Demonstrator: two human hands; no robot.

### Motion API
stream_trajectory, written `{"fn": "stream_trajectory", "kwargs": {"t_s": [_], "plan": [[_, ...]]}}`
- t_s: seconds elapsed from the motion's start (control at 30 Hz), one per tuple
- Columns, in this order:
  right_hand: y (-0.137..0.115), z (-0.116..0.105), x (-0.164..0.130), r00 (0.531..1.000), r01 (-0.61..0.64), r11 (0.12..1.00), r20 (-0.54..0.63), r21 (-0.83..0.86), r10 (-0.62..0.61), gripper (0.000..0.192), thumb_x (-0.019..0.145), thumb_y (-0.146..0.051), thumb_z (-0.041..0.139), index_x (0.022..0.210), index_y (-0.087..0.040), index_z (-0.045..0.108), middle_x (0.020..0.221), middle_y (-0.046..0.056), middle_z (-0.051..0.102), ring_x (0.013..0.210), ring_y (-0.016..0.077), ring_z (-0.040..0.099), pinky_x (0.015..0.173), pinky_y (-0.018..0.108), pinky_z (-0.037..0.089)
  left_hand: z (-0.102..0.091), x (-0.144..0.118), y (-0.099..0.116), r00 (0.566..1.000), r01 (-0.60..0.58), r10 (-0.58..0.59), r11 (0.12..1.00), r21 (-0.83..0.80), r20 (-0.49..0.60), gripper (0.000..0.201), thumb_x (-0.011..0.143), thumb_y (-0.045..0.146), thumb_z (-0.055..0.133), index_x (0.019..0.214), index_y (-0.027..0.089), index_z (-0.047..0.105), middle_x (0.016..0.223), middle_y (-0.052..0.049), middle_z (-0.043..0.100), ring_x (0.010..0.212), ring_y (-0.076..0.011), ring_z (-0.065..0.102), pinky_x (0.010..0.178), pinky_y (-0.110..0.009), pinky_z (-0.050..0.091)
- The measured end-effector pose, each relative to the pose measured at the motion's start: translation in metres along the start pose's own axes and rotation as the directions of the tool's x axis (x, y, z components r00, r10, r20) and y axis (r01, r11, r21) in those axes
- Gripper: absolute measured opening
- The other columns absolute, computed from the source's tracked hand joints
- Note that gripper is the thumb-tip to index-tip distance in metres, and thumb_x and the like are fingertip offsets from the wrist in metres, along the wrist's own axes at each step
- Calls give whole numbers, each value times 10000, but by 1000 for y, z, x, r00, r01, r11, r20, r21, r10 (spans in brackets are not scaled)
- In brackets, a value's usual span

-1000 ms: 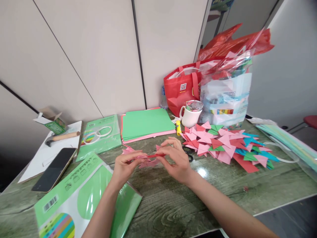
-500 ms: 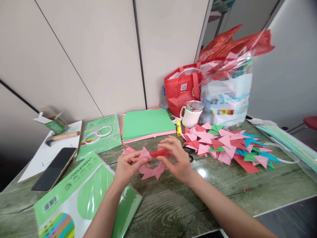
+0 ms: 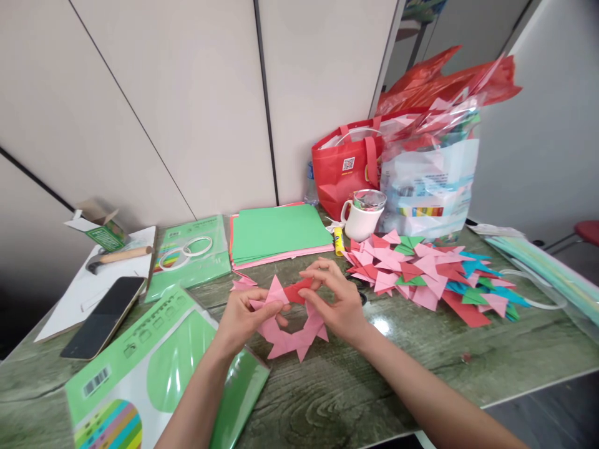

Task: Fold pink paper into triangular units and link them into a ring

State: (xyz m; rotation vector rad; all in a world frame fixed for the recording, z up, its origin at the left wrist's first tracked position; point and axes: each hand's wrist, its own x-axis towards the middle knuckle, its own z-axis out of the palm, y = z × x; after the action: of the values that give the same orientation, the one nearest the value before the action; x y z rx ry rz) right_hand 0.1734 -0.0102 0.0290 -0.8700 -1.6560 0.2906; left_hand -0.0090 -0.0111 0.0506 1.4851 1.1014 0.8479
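Paper ring (image 3: 291, 321) held above the table (image 3: 421, 368) between both hands — left hand (image 3: 241, 318) pinching its pink left arc, right hand (image 3: 339, 308) pinching the red segment (image 3: 294, 292); ring tilted toward the viewer.

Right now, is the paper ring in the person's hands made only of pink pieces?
No. The paper ring, held between the left hand and right hand, has one red piece at its top among the pink ones.

Office craft desk, partition panels (image 3: 187, 93), coloured paper stack (image 3: 278, 234), mug (image 3: 362, 218)
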Motion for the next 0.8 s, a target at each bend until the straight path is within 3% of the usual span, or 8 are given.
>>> {"fn": "stream_trajectory", "kwargs": {"t_s": [0.17, 0.6, 0.73, 0.8], "plan": [[1, 0, 1, 1000, -24, 1000, 10, 17, 24, 197, 771, -170, 580, 963, -209, 591, 615, -9, 560, 836, 195, 571, 866, 419, 395, 3, 1, -3, 999, 37, -38, 998, -41, -19, 221, 708, 328, 633, 746, 118, 695, 581, -69, 692, 499, -156, 605, 447, -219, 420], [4, 0, 1, 996, -75, 996, 61, 55, 72, 179, 736, -188, 619, 914, -213, 620, 596, -16, 553, 810, 184, 566, 804, 399, 444, -4, 0, -3, 996, 65, -62, 997, -44, 57, 224, 704, 322, 631, 750, 115, 702, 633, -97, 707, 591, -189, 653, 605, -291, 507], [7, 0, 4, 989, -128, 985, 85, 112, 119, 213, 733, -214, 632, 944, -209, 611, 603, -8, 597, 859, 195, 575, 801, 384, 451, -3, 1, -2, 995, 92, -85, 988, -124, 59, 230, 686, 302, 650, 822, 121, 688, 719, -100, 716, 641, -199, 662, 637, -311, 509], [11, -2, 6, 976, -205, 964, 102, 170, 190, 232, 779, -239, 580, 1008, -204, 582, 700, 17, 652, 896, 189, 584, 807, 370, 456, -8, 1, -1, 996, 83, -77, 979, -184, 41, 211, 676, 283, 661, 812, 123, 684, 704, -92, 712, 647, -197, 660, 639, -303, 506]]}}
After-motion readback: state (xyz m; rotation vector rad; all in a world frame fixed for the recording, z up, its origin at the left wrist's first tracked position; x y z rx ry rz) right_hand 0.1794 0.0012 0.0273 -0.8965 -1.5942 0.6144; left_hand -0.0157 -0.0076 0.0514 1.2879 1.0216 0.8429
